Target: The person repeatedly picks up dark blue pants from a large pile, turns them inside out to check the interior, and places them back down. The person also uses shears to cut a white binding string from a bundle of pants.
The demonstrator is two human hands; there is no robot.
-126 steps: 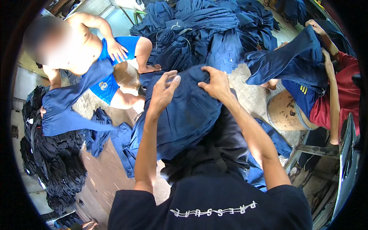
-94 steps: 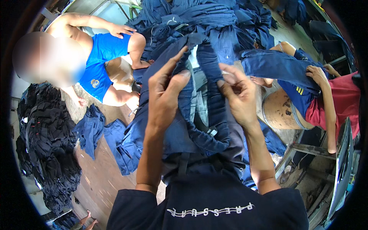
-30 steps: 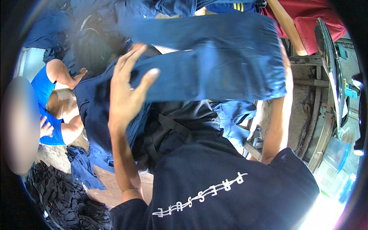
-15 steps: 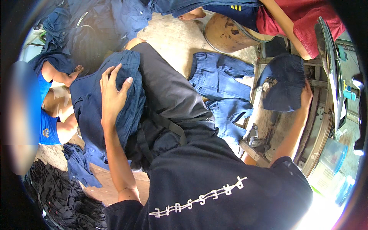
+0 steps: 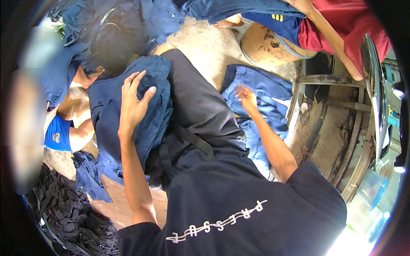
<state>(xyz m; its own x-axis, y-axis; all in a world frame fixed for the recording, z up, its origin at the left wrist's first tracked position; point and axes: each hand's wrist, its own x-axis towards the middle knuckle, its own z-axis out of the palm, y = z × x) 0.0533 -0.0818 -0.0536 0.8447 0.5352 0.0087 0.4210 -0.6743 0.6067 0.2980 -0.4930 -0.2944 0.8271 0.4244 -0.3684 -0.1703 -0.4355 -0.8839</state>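
Note:
On my lap lies a stack of dark blue garments (image 5: 109, 100). My left hand (image 5: 134, 104) rests on it, fingers loosely spread and thumb apart. My right hand (image 5: 247, 100) is over blue elastic-waist trousers (image 5: 260, 79) laid out to the right of my leg. Its fingers are apart and slightly bent, with nothing visible in them. I cannot tell whether they touch the cloth. More blue garments (image 5: 256, 141) lie just below those trousers, partly hidden by my right forearm.
A heap of black cloth strips (image 5: 70, 209) lies at lower left. At the far side stands a rusty drum (image 5: 262, 45), near a person in a red garment (image 5: 341, 25). Another person in blue (image 5: 60, 132) sits at left. A wooden frame (image 5: 333, 80) stands at right.
My right hand has swung left from the wooden frame to the laid-out trousers and let go of the dark shorts it held. My left hand stays on the stack.

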